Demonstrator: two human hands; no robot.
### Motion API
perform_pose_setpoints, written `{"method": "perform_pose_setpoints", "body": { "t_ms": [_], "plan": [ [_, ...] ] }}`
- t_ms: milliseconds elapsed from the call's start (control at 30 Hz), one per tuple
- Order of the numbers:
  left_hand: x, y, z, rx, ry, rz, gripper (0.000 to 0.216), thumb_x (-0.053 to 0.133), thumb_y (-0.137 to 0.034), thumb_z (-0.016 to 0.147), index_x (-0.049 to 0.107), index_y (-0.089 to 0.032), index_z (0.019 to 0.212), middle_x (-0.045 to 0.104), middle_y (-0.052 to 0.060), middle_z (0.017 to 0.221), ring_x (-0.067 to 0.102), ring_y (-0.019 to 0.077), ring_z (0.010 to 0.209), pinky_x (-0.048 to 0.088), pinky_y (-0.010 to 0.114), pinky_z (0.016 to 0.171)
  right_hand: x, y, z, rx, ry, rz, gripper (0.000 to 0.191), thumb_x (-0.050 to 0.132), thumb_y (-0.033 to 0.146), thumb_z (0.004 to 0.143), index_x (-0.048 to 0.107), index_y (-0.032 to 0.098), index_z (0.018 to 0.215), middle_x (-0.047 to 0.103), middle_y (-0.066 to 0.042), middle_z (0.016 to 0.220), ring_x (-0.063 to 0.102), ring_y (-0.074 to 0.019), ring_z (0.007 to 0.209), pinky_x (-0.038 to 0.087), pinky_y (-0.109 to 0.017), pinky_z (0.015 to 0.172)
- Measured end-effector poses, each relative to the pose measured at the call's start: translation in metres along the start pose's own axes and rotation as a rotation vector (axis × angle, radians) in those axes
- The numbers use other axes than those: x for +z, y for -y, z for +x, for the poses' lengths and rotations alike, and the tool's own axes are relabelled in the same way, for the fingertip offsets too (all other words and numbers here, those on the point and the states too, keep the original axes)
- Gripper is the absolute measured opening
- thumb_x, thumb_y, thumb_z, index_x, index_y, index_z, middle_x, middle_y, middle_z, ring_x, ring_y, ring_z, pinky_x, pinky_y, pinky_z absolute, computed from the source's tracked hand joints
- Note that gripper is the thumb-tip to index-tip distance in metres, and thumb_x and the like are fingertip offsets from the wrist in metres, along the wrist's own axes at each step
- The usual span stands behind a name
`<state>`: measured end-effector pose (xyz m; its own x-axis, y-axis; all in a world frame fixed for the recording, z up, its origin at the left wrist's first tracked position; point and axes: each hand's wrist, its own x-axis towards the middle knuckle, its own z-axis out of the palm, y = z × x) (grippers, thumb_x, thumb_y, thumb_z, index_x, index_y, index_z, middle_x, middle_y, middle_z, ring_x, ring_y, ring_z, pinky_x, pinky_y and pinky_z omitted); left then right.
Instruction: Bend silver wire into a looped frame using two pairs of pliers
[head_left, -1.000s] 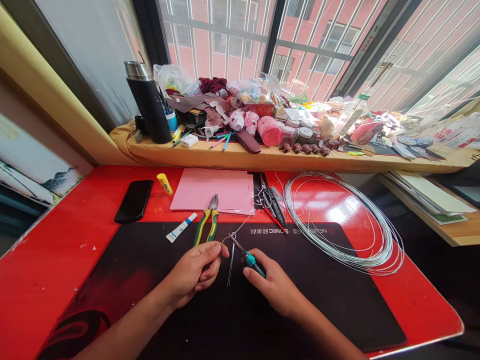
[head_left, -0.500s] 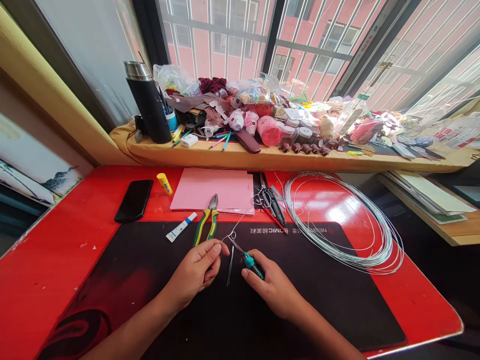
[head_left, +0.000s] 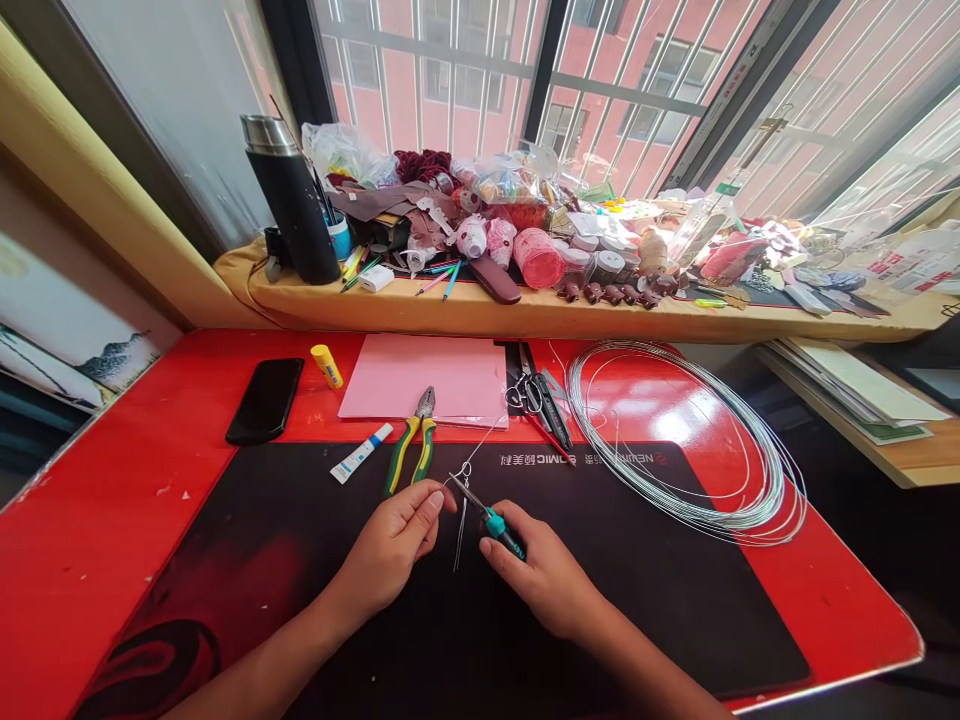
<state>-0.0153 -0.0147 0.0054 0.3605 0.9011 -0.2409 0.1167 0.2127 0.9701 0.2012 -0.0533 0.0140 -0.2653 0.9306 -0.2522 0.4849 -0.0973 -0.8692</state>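
The left hand [head_left: 394, 545] still pinches the thin, looped wire [head_left: 466, 468] between thumb and forefinger, just right of the green pliers [head_left: 411, 455]. The right hand [head_left: 551, 580] is closed round a teal-handled tool [head_left: 491, 518]. Over the last second its tip has edged closer to the left fingertips, just under the wire's loop. Little else has shifted, and the loop looks unchanged. The coil [head_left: 679, 445] lies well right of the pliers on the bench [head_left: 112, 480].

Low in the middle, the left hand [head_left: 391, 545] pinches a thin wire [head_left: 480, 443] — the right hand [head_left: 546, 578] holds a small tool [head_left: 487, 518] against it.
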Motion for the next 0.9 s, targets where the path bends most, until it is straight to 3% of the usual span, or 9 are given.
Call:
{"method": "perform_pose_setpoints", "body": {
  "t_ms": [167, 333, 633, 833, 900],
  "plan": [
    [0.0, 0.001, -0.002, 0.068, -0.097, 0.177, 0.033, 0.049, -0.048, 0.099, 0.066, -0.021, 0.092, 0.035, -0.007, 0.055, 0.033, 0.0134, 0.052, 0.028, 0.025, 0.053, 0.0, 0.003, 0.001, -0.005, -0.004, -0.041, 0.015, 0.056, 0.035, 0.096, 0.053, 0.021, 0.092, 0.052, 0.004, 0.076, 0.044, -0.0144, 0.069, 0.034, -0.025, 0.064],
    [-0.002, 0.002, -0.004, 0.151, -0.178, 0.293, 0.021, 0.058, -0.041, 0.095, 0.071, -0.025, 0.089, 0.051, -0.003, 0.057, 0.049, 0.0174, 0.056, 0.034, 0.026, 0.055, 0.003, 0.002, 0.0, -0.002, -0.013, -0.071, 0.012, 0.055, 0.032, 0.095, 0.051, 0.022, 0.089, 0.05, 0.005, 0.074, 0.043, -0.0137, 0.066, 0.032, -0.024, 0.062],
    [-0.018, 0.007, -0.002, 0.261, -0.134, 0.564, 0.018, 0.054, -0.033, 0.098, 0.072, -0.028, 0.096, 0.075, 0.003, 0.08, 0.067, 0.0206, 0.067, 0.042, 0.026, 0.063, 0.009, 0.008, -0.001, 0.011, -0.068, -0.159, 0.01, 0.054, 0.023, 0.091, 0.046, 0.024, 0.084, 0.051, 0.005, 0.072, 0.041, -0.0141, 0.064, 0.027, -0.024, 0.06],
    [-0.03, 0.001, -0.003, 0.324, -0.113, 0.711, 0.016, 0.059, -0.03, 0.094, 0.074, -0.027, 0.096, 0.065, 0.001, 0.062, 0.058, 0.019, 0.054, 0.032, 0.027, 0.057, 0.016, 0.007, -0.001, 0.015, -0.109, -0.22, 0.012, 0.053, 0.014, 0.083, 0.048, 0.025, 0.085, 0.053, 0.004, 0.072, 0.042, -0.0152, 0.062, 0.026, -0.025, 0.058],
    [-0.03, -0.002, -0.004, 0.295, -0.109, 0.682, 0.017, 0.058, -0.032, 0.095, 0.074, -0.027, 0.096, 0.065, 0.002, 0.065, 0.058, 0.0187, 0.057, 0.033, 0.026, 0.059, 0.017, 0.007, -0.001, 0.013, -0.12, -0.223, 0.012, 0.053, 0.014, 0.082, 0.049, 0.025, 0.085, 0.053, 0.004, 0.072, 0.041, -0.0152, 0.062, 0.026, -0.025, 0.058]
  ]
}}
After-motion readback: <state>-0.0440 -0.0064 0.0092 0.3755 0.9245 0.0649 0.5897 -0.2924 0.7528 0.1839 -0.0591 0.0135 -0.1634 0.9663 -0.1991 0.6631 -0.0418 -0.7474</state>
